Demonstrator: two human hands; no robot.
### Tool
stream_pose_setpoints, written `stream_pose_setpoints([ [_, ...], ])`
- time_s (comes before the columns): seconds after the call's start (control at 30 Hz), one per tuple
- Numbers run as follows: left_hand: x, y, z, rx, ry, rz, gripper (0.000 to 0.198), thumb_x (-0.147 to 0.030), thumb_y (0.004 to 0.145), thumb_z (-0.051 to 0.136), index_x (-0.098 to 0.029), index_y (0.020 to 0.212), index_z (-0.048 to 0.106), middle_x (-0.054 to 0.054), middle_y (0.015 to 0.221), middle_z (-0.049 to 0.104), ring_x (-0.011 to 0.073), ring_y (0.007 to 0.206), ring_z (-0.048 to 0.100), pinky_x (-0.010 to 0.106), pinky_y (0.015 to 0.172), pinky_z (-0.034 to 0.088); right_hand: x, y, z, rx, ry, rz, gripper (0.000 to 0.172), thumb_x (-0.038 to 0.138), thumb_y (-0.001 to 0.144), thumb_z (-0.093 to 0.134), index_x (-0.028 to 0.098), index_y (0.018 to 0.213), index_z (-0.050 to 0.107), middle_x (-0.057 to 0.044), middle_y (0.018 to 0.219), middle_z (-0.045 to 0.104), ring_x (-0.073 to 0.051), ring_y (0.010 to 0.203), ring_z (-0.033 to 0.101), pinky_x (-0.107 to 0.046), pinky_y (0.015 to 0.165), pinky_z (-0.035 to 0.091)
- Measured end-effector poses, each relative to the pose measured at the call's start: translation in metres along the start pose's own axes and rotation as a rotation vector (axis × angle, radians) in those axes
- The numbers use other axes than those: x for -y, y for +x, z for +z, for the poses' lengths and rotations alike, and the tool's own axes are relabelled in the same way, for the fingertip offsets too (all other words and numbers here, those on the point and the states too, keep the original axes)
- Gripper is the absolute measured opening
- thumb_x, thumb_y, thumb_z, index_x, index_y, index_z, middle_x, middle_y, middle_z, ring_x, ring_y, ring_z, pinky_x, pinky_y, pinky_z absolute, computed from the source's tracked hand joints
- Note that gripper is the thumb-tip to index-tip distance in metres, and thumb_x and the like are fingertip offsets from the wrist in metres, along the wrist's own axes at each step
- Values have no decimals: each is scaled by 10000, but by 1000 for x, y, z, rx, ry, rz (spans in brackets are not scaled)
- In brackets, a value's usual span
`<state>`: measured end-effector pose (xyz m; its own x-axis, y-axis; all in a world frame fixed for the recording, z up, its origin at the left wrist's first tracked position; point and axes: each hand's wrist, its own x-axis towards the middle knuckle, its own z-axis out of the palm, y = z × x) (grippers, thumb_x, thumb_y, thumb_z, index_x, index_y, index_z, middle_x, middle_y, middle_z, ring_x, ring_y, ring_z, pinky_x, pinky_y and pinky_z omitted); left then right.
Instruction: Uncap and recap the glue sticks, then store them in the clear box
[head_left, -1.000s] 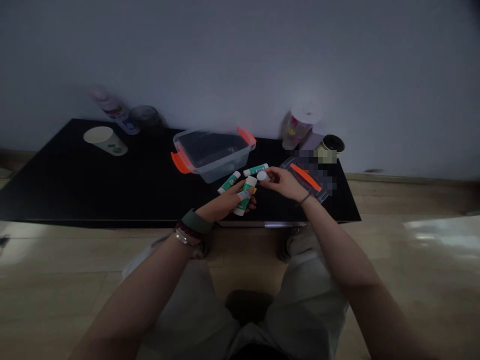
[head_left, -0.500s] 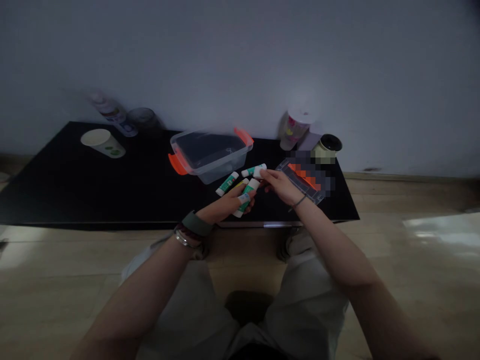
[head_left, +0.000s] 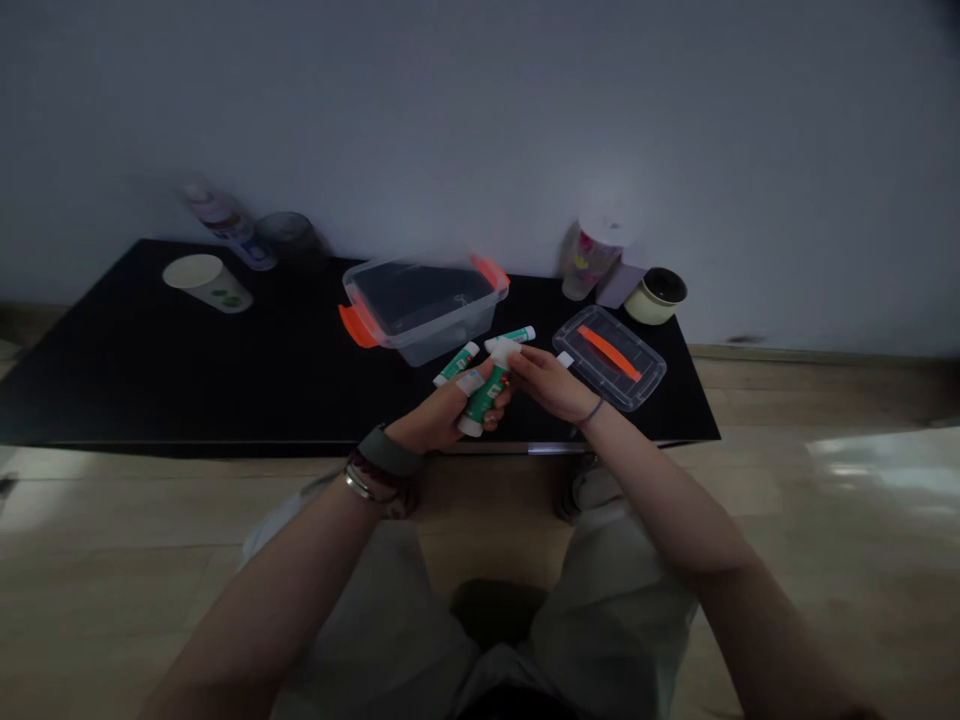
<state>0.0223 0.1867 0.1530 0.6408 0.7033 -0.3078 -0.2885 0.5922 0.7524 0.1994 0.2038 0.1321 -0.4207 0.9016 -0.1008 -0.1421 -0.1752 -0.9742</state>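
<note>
My left hand [head_left: 439, 412] is closed around a green and white glue stick [head_left: 486, 398], held tilted with its upper end away from me. At that upper end, the fingers of my right hand [head_left: 551, 382] pinch a white cap [head_left: 505, 351]. Whether the cap is seated on the stick or just off it, I cannot tell. Just beyond my hands two more glue sticks lie on the black table: one glue stick [head_left: 456, 364] to the left, another glue stick [head_left: 511, 338] behind. A small white piece [head_left: 565, 359] shows beside my right hand.
A clear box [head_left: 442, 335] with orange latches stands behind the glue sticks. Its lid [head_left: 630, 392] with an orange handle lies to the right. A paper cup [head_left: 210, 285], a bottle [head_left: 229, 225], a dark bowl [head_left: 289, 240], a patterned cup [head_left: 589, 265] and a lidded jar [head_left: 654, 300] stand around.
My right hand has moved slightly down and toward the glue stick in my left hand, its fingers now at the stick's upper end. The small white piece beside my right hand has come into view.
</note>
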Motion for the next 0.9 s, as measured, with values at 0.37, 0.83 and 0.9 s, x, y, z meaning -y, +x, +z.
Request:
stream_pose_setpoints([
  [0.37,9,-4,-3,40,430,-5,493,-656,854,632,-179,932,537,-22,696,528,70,520,452,180,453,345,20,-13,-2,-192,-785,-340,473,583,992,429,203,723,516,24,636,483,-115,592,436,-271,594,322],
  [0.83,23,-6,0,-143,1335,267,439,-426,990,433,-120,1296,501,164,1009,699,294,889,688,387,795,493,8,-19,19,-249,-1002,-151,265,292,1019,352,225,831,526,3,697,563,-152,602,484,-278,636,314],
  [0.9,22,-7,1,-158,1444,224,431,-428,999,417,-120,1289,497,182,1022,701,315,907,698,389,786,494,8,-19,19,-241,-991,-141,272,295,1023,338,226,829,516,0,701,562,-156,599,484,-283,638,319],
])
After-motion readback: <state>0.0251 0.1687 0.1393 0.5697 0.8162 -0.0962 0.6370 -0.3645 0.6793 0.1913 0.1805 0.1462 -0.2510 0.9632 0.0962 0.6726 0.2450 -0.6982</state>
